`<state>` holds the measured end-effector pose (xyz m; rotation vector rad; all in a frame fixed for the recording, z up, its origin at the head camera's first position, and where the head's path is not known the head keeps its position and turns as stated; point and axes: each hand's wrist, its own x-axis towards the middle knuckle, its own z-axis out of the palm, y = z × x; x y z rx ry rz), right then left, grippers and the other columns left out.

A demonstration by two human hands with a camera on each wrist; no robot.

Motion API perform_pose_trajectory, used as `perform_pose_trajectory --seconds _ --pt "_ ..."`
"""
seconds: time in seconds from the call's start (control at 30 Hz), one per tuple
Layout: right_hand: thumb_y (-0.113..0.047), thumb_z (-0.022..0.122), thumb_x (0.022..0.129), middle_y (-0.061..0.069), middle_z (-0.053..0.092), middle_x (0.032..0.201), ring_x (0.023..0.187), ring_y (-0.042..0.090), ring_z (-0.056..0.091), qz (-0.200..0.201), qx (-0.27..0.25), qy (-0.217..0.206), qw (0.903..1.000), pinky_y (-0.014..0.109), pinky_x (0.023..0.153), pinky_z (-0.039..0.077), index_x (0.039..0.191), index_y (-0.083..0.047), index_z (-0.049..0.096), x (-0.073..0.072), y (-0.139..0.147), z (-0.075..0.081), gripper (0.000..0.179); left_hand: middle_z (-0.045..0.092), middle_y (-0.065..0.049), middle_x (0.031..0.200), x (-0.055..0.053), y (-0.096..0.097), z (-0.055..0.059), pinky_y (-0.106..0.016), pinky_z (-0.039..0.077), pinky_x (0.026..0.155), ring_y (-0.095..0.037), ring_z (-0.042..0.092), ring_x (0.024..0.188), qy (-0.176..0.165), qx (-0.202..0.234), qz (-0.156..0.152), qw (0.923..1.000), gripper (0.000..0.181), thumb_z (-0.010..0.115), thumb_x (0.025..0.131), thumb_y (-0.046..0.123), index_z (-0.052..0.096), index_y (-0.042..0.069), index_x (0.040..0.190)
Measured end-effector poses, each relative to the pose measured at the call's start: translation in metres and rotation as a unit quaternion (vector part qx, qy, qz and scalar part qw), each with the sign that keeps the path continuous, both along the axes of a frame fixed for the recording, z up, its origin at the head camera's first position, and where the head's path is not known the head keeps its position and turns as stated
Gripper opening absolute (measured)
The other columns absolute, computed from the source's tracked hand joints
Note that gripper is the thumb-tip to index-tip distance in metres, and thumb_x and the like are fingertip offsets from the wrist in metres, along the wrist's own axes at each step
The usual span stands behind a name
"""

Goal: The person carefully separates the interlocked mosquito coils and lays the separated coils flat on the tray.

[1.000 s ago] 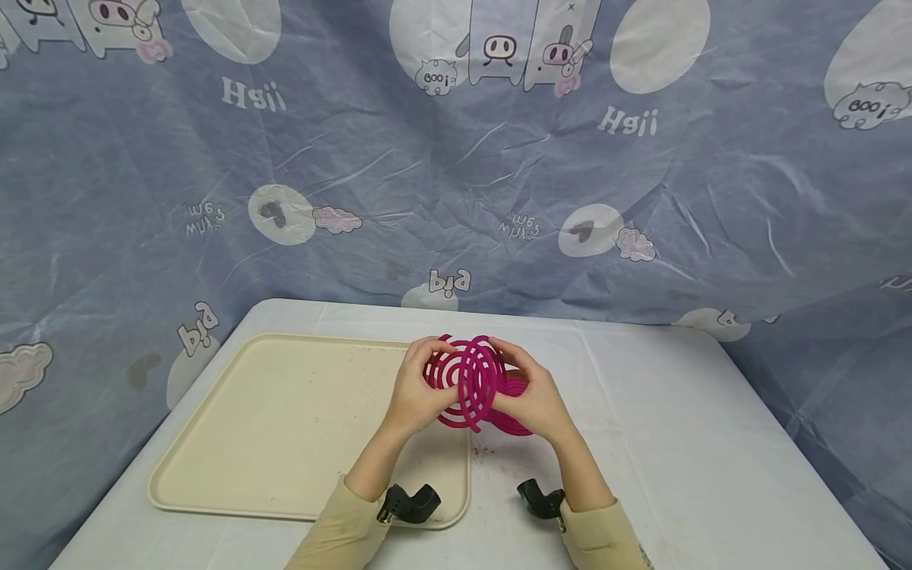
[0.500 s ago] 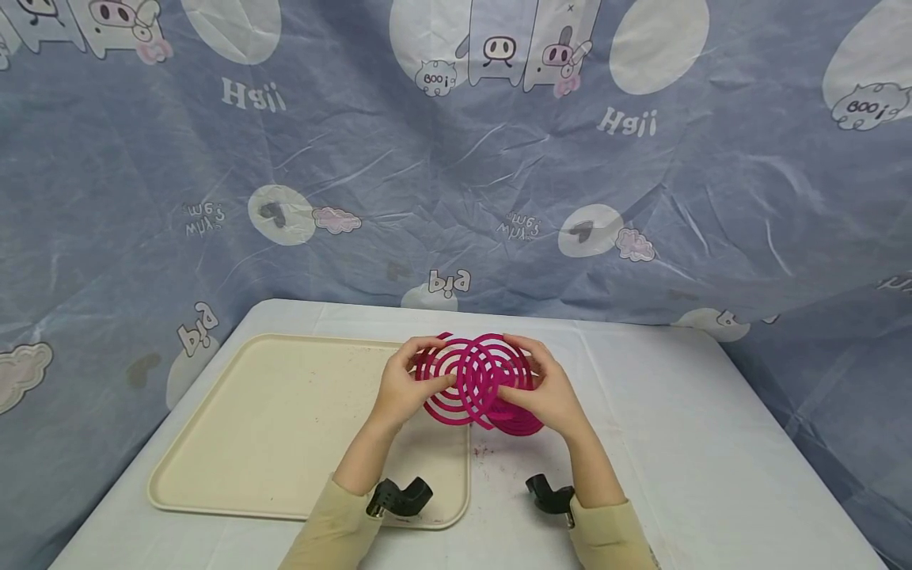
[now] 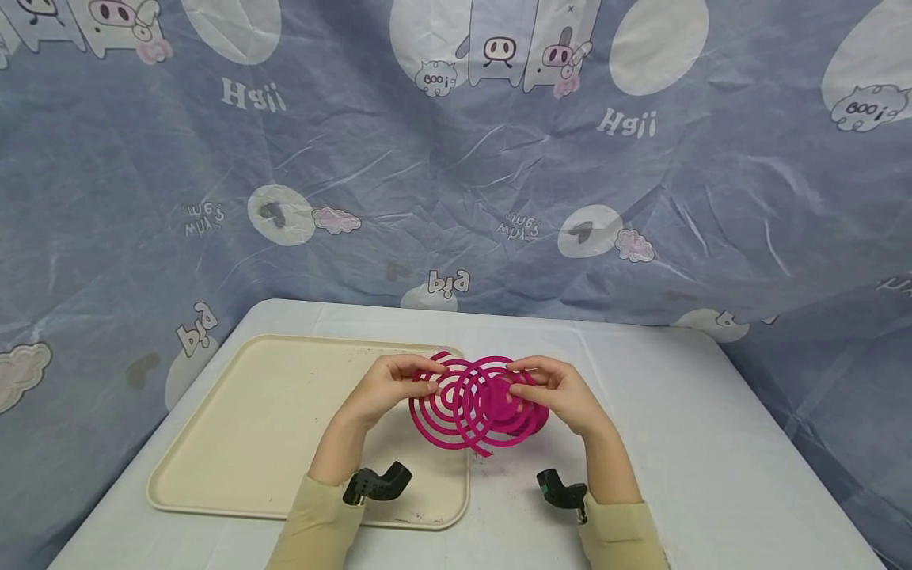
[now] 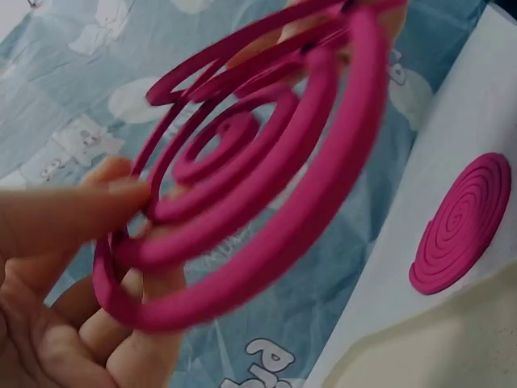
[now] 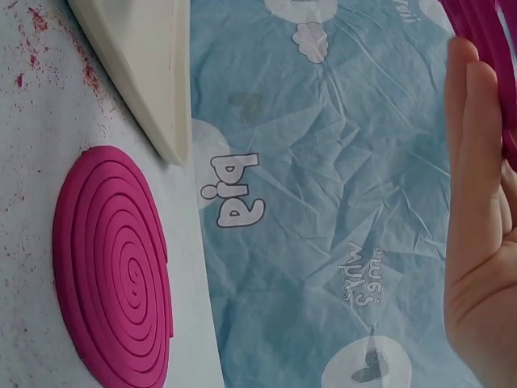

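Two magenta spiral mosquito coils hang in the air between the hands, their rings overlapping in the middle. My left hand (image 3: 378, 392) pinches the left coil (image 4: 242, 283) at its side between thumb and fingers. The right coil (image 5: 481, 20) is gripped by my right hand (image 3: 573, 400) from the other side; part of that grip is cut off in the right wrist view. Below them on the table lies a tightly wound magenta coil disc (image 5: 117, 271), partly covered by the held coils in the head view.
A cream tray (image 3: 285, 427) covers the left part of the white table (image 3: 684, 443), its right edge under the held coils. Reddish crumbs (image 5: 36, 20) dot the table. A patterned blue cloth (image 3: 456, 174) hangs behind.
My hands have moved apart, left hand leftward and right hand rightward. The two coils overlap less and have come lower and nearer, seen more face-on.
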<state>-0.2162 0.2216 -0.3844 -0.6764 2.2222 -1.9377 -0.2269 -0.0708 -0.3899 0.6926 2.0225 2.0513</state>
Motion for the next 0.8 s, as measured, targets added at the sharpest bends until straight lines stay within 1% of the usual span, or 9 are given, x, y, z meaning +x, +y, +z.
perform_pose_trajectory --seconds 0.07,0.13,0.17,0.23,0.37,0.5,0.63,0.8 --pt "-0.001 0.068 0.084 0.008 0.070 0.089 0.073 0.015 0.067 0.009 0.007 -0.010 0.9999 0.029 0.063 0.056 0.114 0.010 0.057 -0.0002 0.0015 -0.0005 0.034 0.066 -0.013 0.091 0.0016 -0.0013 0.0013 -0.023 0.051 0.063 -0.011 0.059 0.072 0.013 -0.024 -0.035 0.9990 0.027 0.069 0.081 0.000 0.066 -0.007 0.107" --pt "0.000 0.068 0.083 0.009 0.070 0.089 0.071 0.016 0.067 0.016 0.012 -0.019 0.9996 0.031 0.062 0.056 0.114 0.011 0.058 -0.0008 0.0020 -0.0012 0.034 0.067 -0.013 0.090 0.0025 -0.0017 0.0017 -0.024 0.051 0.064 -0.011 0.058 0.071 0.024 -0.043 -0.061 0.9970 0.025 0.070 0.081 0.001 0.068 -0.007 0.105" --pt "0.000 0.068 0.083 0.009 0.070 0.090 0.071 0.016 0.067 0.018 0.014 -0.022 0.9995 0.031 0.062 0.056 0.114 0.011 0.058 -0.0010 0.0020 -0.0017 0.035 0.067 -0.014 0.090 0.0024 -0.0016 0.0014 -0.024 0.052 0.065 -0.011 0.059 0.071 0.029 -0.049 -0.069 0.9960 0.024 0.069 0.081 0.000 0.068 -0.007 0.104" --pt "0.000 0.068 0.083 0.009 0.071 0.090 0.070 0.015 0.067 0.018 0.015 -0.023 0.9995 0.031 0.061 0.056 0.114 0.012 0.058 -0.0012 0.0015 -0.0022 0.034 0.069 -0.012 0.088 0.0026 -0.0011 0.0012 -0.025 0.053 0.065 -0.010 0.061 0.072 0.033 -0.057 -0.071 0.9953 0.022 0.069 0.081 0.000 0.068 -0.007 0.103" --pt "0.002 0.066 0.084 0.006 0.071 0.088 0.069 0.013 0.067 0.009 0.002 -0.005 0.9999 0.028 0.061 0.056 0.114 0.014 0.057 -0.0014 0.0000 -0.0033 0.034 0.069 -0.009 0.089 0.0028 0.0006 0.0024 -0.022 0.051 0.064 -0.009 0.060 0.072 0.035 -0.058 -0.045 0.9967 0.024 0.069 0.082 0.000 0.068 -0.007 0.104" --pt "0.003 0.065 0.085 0.002 0.071 0.088 0.071 0.011 0.066 -0.005 -0.015 0.015 0.9998 0.025 0.062 0.055 0.114 0.017 0.055 -0.0009 -0.0023 -0.0020 0.033 0.069 -0.004 0.088 0.0031 0.0030 0.0040 -0.020 0.048 0.061 -0.009 0.059 0.072 0.027 -0.054 -0.015 0.9981 0.025 0.069 0.082 0.001 0.069 -0.004 0.107" --pt "0.002 0.065 0.084 0.001 0.071 0.086 0.069 0.010 0.064 -0.027 -0.022 0.030 0.9990 0.023 0.060 0.054 0.114 0.016 0.057 -0.0003 -0.0050 0.0000 0.034 0.070 -0.006 0.092 0.0030 0.0051 0.0037 -0.021 0.051 0.063 -0.009 0.061 0.075 0.022 -0.043 0.005 0.9988 0.027 0.069 0.083 0.002 0.068 -0.004 0.109" --pt "0.003 0.067 0.083 0.001 0.069 0.081 0.064 0.013 0.060 -0.052 -0.024 0.048 0.9972 0.023 0.057 0.053 0.113 0.014 0.059 -0.0002 -0.0075 0.0004 0.033 0.070 -0.009 0.097 0.0030 0.0078 0.0032 -0.022 0.053 0.067 -0.010 0.062 0.078 0.017 -0.027 0.023 0.9992 0.026 0.068 0.083 0.002 0.068 -0.004 0.109"
